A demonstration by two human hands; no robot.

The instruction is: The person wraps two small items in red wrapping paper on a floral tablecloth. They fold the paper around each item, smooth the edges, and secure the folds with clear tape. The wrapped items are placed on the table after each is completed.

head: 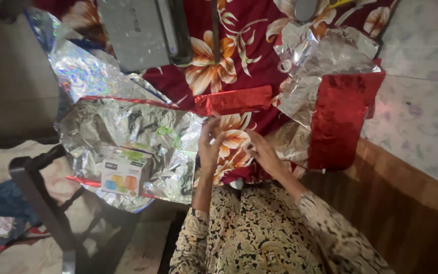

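Both hands were raised together over the red floral bedspread (239,61). The left hand (209,144) and right hand (262,152) sat just beside each other, fingers pinched toward something small between them; what it was could not be told (possibly a bit of tape).

Risk assessment: the small white box (125,171) lay on the silver foil wrapping sheet (128,127), which overhung the bed edge above a dark wooden chair (41,198). A tug on the sheet would likely have slid the box off. The creased foil looked liable to tear.

Packages: the box was rectangular, white, with orange, yellow and blue shapes on its side. A red foil sheet (340,119) lay folded at right, well apart from the box; a narrow red foil strip (234,100) lay just above the hands. A holographic sheet (82,71) lay at upper left.
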